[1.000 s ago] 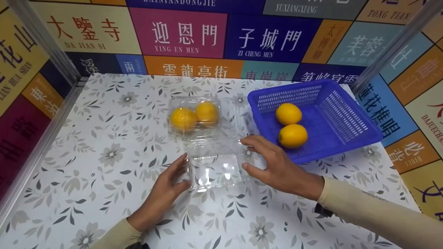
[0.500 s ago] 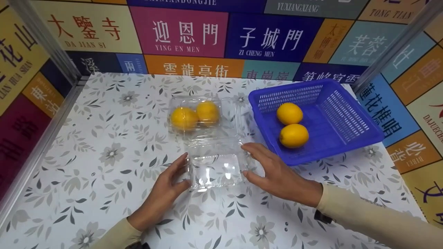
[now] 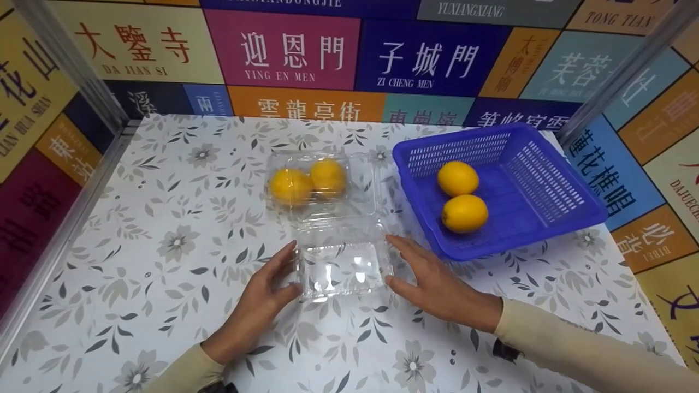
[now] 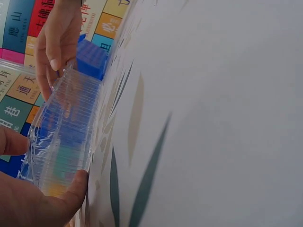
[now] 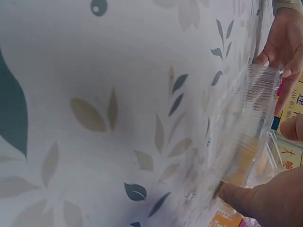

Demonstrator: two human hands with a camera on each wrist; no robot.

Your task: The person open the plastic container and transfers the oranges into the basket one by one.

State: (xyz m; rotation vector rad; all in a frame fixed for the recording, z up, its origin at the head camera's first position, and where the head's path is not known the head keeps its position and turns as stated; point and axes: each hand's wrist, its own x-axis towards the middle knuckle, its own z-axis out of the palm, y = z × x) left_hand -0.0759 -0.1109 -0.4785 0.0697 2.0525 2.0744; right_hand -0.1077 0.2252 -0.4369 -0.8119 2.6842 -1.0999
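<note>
Between my two hands lies a clear plastic clamshell box (image 3: pixel 344 267) with nothing inside it. My left hand (image 3: pixel 262 295) touches its left side, thumb near the front corner and fingers farther back. On the opposite side, my right hand (image 3: pixel 437 284) has its fingertips right at the wall, fingers spread and relaxed. In the left wrist view, the ribbed side of the box (image 4: pixel 71 109) stands close to the table, with a thumb against it. Just behind, two yellow lemon-like fruits (image 3: pixel 291 186) sit under clear plastic (image 3: pixel 363 185).
A blue plastic basket (image 3: pixel 519 240) stands at the right, holding two more yellow fruits (image 3: pixel 464 213). The table (image 3: pixel 136 305) has a leaf-patterned cover. Panels with lettering (image 3: pixel 284 54) form walls at the back and both sides.
My right hand has come down and slightly toward me along the box's right side, its fingertips now close at the wall. My left hand and the box stay about where they were.
</note>
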